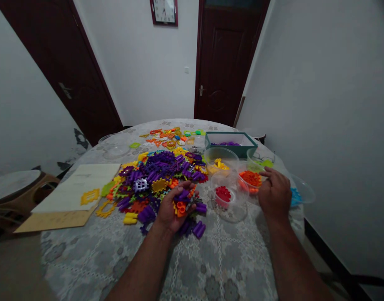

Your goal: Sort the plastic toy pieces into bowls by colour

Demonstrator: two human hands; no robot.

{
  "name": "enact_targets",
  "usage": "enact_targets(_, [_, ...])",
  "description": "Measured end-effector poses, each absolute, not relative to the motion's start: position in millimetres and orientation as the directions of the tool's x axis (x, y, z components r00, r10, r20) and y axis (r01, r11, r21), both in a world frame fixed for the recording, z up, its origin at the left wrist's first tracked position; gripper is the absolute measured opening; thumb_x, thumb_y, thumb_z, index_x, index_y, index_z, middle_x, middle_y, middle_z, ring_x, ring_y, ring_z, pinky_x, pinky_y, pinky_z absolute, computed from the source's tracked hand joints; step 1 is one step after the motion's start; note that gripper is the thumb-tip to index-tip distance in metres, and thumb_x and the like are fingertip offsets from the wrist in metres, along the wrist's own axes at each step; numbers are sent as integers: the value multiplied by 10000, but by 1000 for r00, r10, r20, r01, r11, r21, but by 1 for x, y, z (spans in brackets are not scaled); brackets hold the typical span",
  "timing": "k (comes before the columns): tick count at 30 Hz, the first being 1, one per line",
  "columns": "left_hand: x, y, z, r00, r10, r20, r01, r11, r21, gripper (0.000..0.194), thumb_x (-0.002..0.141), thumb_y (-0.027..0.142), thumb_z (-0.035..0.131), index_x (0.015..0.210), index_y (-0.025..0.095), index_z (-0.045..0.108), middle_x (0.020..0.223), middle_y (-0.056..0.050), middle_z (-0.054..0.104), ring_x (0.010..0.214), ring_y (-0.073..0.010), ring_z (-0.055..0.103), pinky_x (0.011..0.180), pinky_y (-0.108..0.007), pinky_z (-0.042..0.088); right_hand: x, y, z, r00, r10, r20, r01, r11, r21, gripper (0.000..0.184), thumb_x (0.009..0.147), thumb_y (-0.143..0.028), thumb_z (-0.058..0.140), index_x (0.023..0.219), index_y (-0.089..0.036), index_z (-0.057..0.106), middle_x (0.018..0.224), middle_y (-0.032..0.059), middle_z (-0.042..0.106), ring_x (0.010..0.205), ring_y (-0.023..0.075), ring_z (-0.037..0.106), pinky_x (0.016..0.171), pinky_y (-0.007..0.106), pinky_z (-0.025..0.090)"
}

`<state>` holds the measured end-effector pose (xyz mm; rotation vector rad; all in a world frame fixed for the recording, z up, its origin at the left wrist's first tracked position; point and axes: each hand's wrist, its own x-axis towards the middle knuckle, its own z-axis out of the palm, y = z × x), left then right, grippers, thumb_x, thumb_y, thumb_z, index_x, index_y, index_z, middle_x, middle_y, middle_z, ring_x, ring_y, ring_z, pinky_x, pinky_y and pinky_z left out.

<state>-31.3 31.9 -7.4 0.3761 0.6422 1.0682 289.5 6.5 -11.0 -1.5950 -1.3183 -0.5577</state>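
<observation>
My left hand (171, 213) is palm up at the front of a large heap of plastic building pieces (162, 163), mostly purple. Its fingers curl around a handful of orange and purple building pieces (181, 207). My right hand (275, 192) is at the right rim of a clear tub holding orange pieces (250, 179). Its fingers are bent and a little apart, and I see nothing between them. Left of that tub, a clear tub has red pieces (223, 195) in it. Blue pieces (295, 196) lie in a container partly behind my right hand.
Yellow pieces (219, 164) fill part of another clear tub. A green-edged box (248, 148) with purple pieces stands behind it. Flat colourful pieces (168, 138) are scattered at the back. Paper sheets (75, 184) and a yellow frame piece (90, 196) lie at the left edge.
</observation>
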Motion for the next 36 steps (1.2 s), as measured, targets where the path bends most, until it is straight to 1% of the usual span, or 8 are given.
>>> enact_targets(5, [-31, 29, -9, 377, 883, -278, -691, 469, 550, 380, 833, 190, 658, 1210, 151, 666, 1133, -116, 731, 899, -268, 757, 498, -322, 638, 250, -6, -3, 203, 498, 843, 877, 290, -382, 278, 904, -88, 481, 1022, -212, 700, 1142, 101, 735, 1162, 280, 651, 1060, 542, 497])
enact_targets(11, [-30, 27, -11, 452, 861, -232, -680, 501, 535, 385, 837, 217, 655, 1214, 140, 677, 1140, -130, 729, 933, -279, 753, 453, -274, 596, 194, -22, 0, -221, 564, 796, 743, 626, -238, 487, 883, -63, 573, 1309, -287, 645, 1275, 87, 704, 1250, 300, 612, 1079, 582, 488])
enact_targets(14, [-29, 26, -13, 476, 855, -207, -678, 506, 533, 397, 851, 222, 652, 1238, 137, 676, 1124, -139, 737, 841, -236, 745, 425, -239, 556, 174, -24, -3, -341, 592, 730, 698, 680, -225, 534, 906, -75, 573, 1393, -291, 603, 1362, 93, 669, 1318, 306, 560, 1077, 571, 494])
enact_targets(17, [-29, 25, -17, 527, 833, -169, -664, 527, 530, 408, 867, 238, 651, 1265, 150, 668, 1122, -135, 738, 754, -195, 722, 425, -233, 547, 162, -24, -6, -405, 601, 689, 677, 704, -216, 488, 931, -82, 580, 1375, -280, 613, 1362, 91, 669, 1314, 296, 547, 1076, 544, 491])
enact_targets(23, [-29, 26, -23, 582, 799, -151, -627, 559, 542, 400, 874, 257, 649, 1258, 146, 667, 1150, -154, 735, 784, -217, 733, 442, -242, 554, 163, -24, -3, -392, 617, 682, 615, 728, -305, 312, 958, -82, 567, 1194, -261, 665, 1118, 85, 696, 1079, 257, 619, 942, 467, 534])
enact_targets(30, [-27, 27, -21, 500, 838, -218, -643, 528, 555, 355, 828, 228, 662, 1161, 115, 713, 1122, -171, 751, 872, -259, 747, 582, -313, 612, 172, -27, 0, -283, 649, 706, 554, 712, -432, 259, 951, -107, 568, 1145, -259, 647, 1037, 81, 657, 982, 238, 642, 842, 415, 553])
enact_targets(34, [-25, 25, -16, 463, 845, -267, -631, 526, 570, 336, 810, 222, 671, 1122, 111, 726, 1089, -155, 752, 706, -200, 719, 440, -254, 528, 174, -28, -1, -159, 679, 717, 568, 657, -496, 164, 965, -171, 556, 1082, -257, 631, 960, 62, 664, 916, 232, 655, 804, 394, 549])
enact_targets(36, [-25, 25, -16, 473, 840, -266, -625, 532, 571, 335, 809, 226, 672, 1120, 113, 723, 1091, -152, 745, 713, -207, 726, 398, -233, 494, 175, -29, 1, -81, 702, 708, 578, 612, -540, 115, 974, -208, 550, 1049, -250, 626, 939, 53, 669, 877, 218, 662, 772, 361, 545])
